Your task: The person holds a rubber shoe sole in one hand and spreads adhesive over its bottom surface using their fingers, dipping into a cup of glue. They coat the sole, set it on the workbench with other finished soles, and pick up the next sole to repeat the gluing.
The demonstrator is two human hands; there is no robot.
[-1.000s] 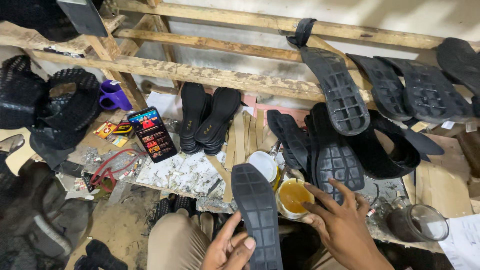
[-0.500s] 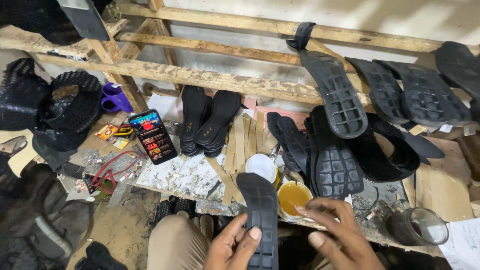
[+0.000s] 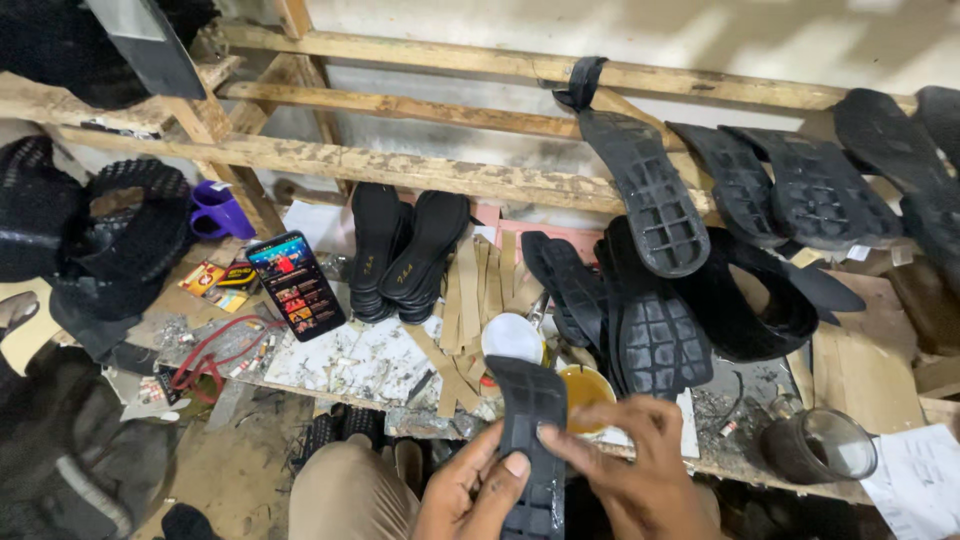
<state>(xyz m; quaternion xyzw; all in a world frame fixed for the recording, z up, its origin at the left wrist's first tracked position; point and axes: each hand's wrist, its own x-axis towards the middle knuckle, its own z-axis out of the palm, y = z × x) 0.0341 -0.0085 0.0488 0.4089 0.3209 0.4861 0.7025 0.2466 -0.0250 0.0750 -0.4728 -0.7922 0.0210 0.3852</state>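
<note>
Cut off by the bottom edge: lower end of black sole, wrists of left hand and right hand; partly hidden behind sole, yellow glue tin; phone screen too small to make out; cropped at right edge, black soles.

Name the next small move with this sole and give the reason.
Probably tilt the black sole toward the open yellow glue pot just behind it. The left hand grips it tread-up, and the right hand fingers already rest on its edge.
</note>
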